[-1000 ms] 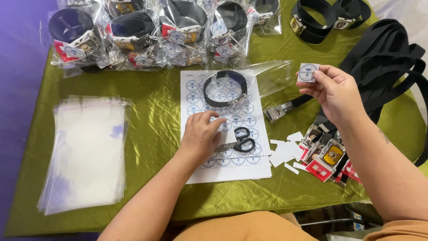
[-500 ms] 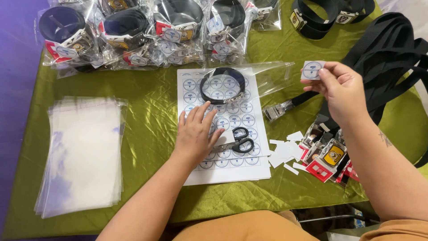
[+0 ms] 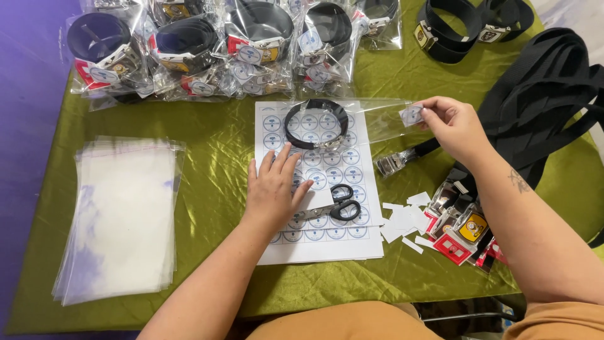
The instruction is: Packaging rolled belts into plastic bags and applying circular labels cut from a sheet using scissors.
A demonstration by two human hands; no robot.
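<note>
My left hand lies flat, fingers spread, on a white sheet of round stickers. Black scissors rest on the sheet just right of that hand. A coiled black belt inside a clear plastic bag lies across the top of the sheet. My right hand pinches a small cut-out round sticker at the bag's right end.
Several bagged coiled belts line the far edge of the green cloth. A stack of clear bags lies at the left. Black webbing straps, loose buckles with cards and paper scraps sit at the right.
My right hand has come down and leftward with the sticker, from held up in the air to the right end of the plastic bag. My left hand stays on the sheet.
</note>
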